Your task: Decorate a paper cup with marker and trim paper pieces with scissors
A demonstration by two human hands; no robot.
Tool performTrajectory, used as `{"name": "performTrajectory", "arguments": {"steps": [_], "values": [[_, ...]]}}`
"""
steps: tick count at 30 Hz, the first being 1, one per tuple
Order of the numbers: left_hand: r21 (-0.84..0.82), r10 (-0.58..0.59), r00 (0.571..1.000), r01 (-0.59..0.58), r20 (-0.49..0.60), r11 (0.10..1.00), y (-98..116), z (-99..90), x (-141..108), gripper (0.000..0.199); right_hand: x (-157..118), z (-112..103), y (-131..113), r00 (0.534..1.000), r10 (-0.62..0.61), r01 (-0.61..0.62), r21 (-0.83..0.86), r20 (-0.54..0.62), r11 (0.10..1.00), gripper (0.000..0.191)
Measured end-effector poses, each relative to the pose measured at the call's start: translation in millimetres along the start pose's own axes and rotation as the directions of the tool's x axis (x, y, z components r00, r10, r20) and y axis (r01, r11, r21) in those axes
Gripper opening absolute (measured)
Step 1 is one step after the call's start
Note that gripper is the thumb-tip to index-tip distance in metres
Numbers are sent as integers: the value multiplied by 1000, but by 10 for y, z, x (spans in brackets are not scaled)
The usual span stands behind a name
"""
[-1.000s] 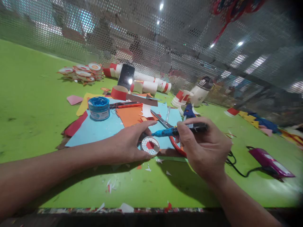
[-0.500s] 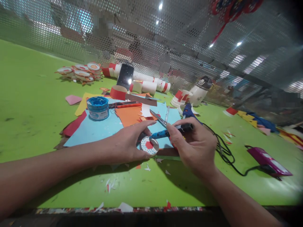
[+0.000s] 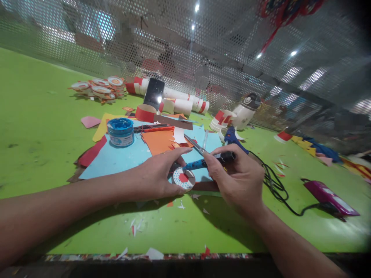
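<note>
Between the thumb and fingers of my left hand (image 3: 158, 173) is a small round white disc (image 3: 179, 183), tilted toward me. A red hexagon sits at its centre, with blue dots around it over part of the face. My right hand (image 3: 239, 175) grips a black marker pen (image 3: 199, 163) smeared with blue; its blue tip touches or nearly touches the disc's upper edge. Scissors (image 3: 194, 145) lie just behind the pen, their handles hidden by my right hand. Beyond my left hand an uncapped jar of blue paint (image 3: 121, 132) stands on light blue paper (image 3: 111, 164).
A blue glue gun (image 3: 231, 136) lies behind my right hand, its black cable near a purple power box (image 3: 330, 197). White paper cups (image 3: 185, 94), a phone (image 3: 154, 92), a white container (image 3: 245, 112) and stacked decorated discs (image 3: 100, 89) stand farther back. Paper scraps (image 3: 154, 253) litter the front edge.
Almost nothing differs. Both hands keep their hold on the disc and the marker pen, and the pen tip stays at the disc's upper edge.
</note>
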State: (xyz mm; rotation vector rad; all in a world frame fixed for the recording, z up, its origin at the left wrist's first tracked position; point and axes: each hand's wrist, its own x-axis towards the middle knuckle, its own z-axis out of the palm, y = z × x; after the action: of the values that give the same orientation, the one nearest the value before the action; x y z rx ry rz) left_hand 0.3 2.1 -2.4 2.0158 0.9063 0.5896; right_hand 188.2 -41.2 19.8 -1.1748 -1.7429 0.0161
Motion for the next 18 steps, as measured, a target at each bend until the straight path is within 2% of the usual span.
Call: {"name": "performTrajectory", "arguments": {"steps": [11, 15, 18], "values": [[26, -7, 1000, 7, -3, 1000, 24, -20, 12, 88, -10, 5, -103, 989, -146, 146, -113, 11, 983, 18], [33, 21, 1000, -21, -8, 999, -7, -10, 13, 86, -11, 18, -74, 989, -147, 142, -124, -28, 982, 19], [27, 19, 1000, -19, 1, 999, -10, -10, 4, 84, -17, 7, -59, 994, -80, 77, -40, -73, 996, 16]]}}
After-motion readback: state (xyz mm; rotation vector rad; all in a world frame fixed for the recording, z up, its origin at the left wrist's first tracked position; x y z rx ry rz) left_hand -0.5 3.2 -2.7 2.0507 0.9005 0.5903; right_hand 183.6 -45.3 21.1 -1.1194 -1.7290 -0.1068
